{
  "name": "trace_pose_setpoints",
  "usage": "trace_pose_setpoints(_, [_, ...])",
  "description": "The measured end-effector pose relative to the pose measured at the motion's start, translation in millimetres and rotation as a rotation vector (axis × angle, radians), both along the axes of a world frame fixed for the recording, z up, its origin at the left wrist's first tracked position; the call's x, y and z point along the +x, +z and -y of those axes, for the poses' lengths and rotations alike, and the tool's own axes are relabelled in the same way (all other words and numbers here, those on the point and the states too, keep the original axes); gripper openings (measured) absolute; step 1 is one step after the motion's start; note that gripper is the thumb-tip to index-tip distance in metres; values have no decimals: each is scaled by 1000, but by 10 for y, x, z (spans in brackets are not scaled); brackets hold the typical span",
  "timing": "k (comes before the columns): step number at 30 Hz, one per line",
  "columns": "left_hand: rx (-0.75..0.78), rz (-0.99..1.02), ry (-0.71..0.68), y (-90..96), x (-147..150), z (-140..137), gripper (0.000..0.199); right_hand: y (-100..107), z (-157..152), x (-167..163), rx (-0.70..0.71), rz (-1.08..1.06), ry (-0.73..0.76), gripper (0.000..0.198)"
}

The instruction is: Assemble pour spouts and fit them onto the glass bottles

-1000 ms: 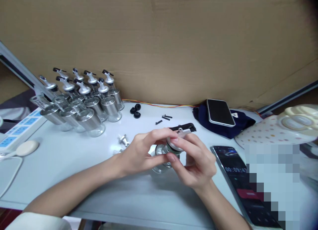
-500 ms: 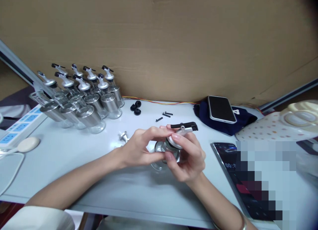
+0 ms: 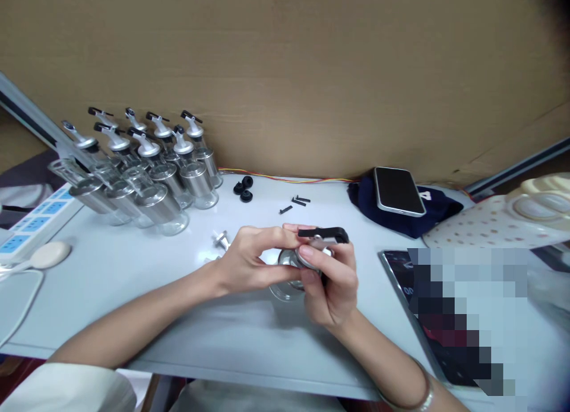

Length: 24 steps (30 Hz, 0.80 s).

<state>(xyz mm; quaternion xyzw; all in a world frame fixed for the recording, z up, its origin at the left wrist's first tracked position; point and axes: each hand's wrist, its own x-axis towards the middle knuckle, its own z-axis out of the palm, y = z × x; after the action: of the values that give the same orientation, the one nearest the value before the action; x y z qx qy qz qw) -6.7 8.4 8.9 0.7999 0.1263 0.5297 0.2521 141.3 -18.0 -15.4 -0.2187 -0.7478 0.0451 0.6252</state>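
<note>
My left hand point(image 3: 256, 254) is closed around a glass bottle point(image 3: 285, 292), its thumb and fingers pinching near the neck. The bottle's base shows below the fingers, and much of its body is covered. My right hand point(image 3: 333, 284) grips a silver pourer top with a black flip lid point(image 3: 324, 234) at the bottle's mouth. How far the top is seated is hidden by the fingers. Left of my left hand lies a loose silver spout point(image 3: 221, 241), partly covered by that hand.
Several bottles with steel sleeves point(image 3: 162, 203) stand at the back left, most with pourer tops. Black stoppers point(image 3: 246, 195) and thin black pieces point(image 3: 299, 202) lie mid-table. A power strip point(image 3: 38, 222) is at left; a phone point(image 3: 399, 191) on dark cloth and a larger screen point(image 3: 427, 317) are at right.
My right hand has turned and shifted slightly left with the pourer top, whose lid now points more toward me. My left hand keeps its hold on the bottle.
</note>
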Motion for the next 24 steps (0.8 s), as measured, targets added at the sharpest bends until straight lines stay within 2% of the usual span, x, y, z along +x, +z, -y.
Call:
trace_pose_setpoints(4, [-17, 18, -6, 7, 4, 16, 22, -16, -3, -44, 33, -53, -7, 41])
trace_pose_setpoints(11, [-24, -24, -24, 32, -23, 36, 25, 3, -37, -59, 21, -91, 94, 36])
trace_pose_setpoints(18, [-162, -50, -159, 85, -14, 67, 63, 36, -4, 13, -15, -106, 141, 28])
trace_pose_setpoints(21, [-224, -166, -118, 180, -46, 113, 65, 47, -28, 66, -20, -175, 185, 30])
trace_pose_setpoints(24, [-203, -267, -25, 322, -95, 171, 67, 46, -86, 109, 39, -263, 180, 38])
